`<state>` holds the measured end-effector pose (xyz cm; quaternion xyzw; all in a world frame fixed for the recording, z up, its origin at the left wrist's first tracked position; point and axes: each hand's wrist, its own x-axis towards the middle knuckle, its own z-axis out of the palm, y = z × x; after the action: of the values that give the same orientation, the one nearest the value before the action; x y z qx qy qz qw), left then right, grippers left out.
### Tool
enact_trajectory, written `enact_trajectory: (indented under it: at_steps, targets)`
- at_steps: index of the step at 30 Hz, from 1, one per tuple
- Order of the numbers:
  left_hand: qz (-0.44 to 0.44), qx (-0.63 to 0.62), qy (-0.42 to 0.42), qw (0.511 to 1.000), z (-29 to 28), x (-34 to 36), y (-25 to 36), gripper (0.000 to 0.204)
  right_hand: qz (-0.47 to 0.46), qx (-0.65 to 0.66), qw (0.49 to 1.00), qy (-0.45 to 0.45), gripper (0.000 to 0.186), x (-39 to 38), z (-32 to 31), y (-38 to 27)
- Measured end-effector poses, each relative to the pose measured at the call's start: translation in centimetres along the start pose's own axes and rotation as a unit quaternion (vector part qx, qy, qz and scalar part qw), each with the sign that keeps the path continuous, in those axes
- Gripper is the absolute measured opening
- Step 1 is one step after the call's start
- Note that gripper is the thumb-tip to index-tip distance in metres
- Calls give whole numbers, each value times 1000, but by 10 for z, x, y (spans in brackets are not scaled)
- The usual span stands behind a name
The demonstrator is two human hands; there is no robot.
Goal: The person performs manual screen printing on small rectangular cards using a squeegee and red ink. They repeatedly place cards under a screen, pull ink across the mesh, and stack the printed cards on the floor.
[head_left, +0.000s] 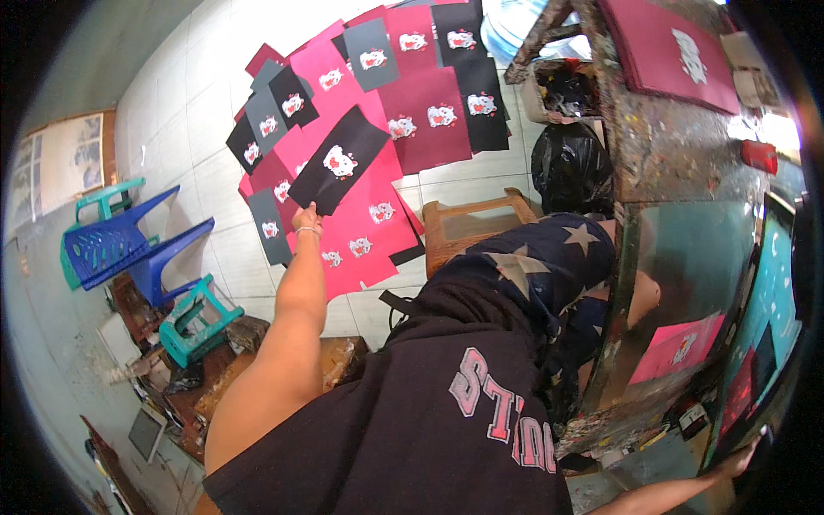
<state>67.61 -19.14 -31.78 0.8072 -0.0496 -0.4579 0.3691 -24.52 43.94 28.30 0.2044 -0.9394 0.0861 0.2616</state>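
My left hand (pixel 309 221), arm stretched out to the left, pinches the near corner of a black fabric sheet (pixel 365 142) printed with a white cartoon animal and red heart. The sheet hangs over a spread of pink (pixel 356 273), maroon (pixel 429 94) and grey sheets (pixel 372 67) with the same print. At the far right, my right hand (pixel 740 459) is closed at the lower corner of a tilted turquoise screen-printing frame (pixel 777 283); its fingertips are partly lost in the dark rim. Beside the frame, a pink printed piece (pixel 678 350) lies on the glass-topped worktable (pixel 687 232).
A stack of maroon printed sheets (pixel 674 56) rests on the paint-stained table's far end. Beside the table are a black plastic bag (pixel 571 167) and a wooden stool (pixel 476 219). Blue (pixel 129 240) and green plastic stools (pixel 197 322) stand left, near a cluttered low wooden surface (pixel 223 378).
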Motion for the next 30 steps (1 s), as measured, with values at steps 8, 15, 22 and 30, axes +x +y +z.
enact_trajectory:
  at_steps: [8,15,22,30]
  targets:
    - [128,575,42,807,-97,64,-143,48,9,-26,1000,-11,64,-36,11,-26]
    - [35,826,-196,528,-152,28,-255,47,129,-106,985,-44,76,-56,2,-100]
    - [196,394,10,898,-52,85,-209,19,28,-7,999,-39,63,-73,16,-111]
    - [489,141,-462,727,223,-356,44,16,62,-50,996,37,85,-51,-7,-125]
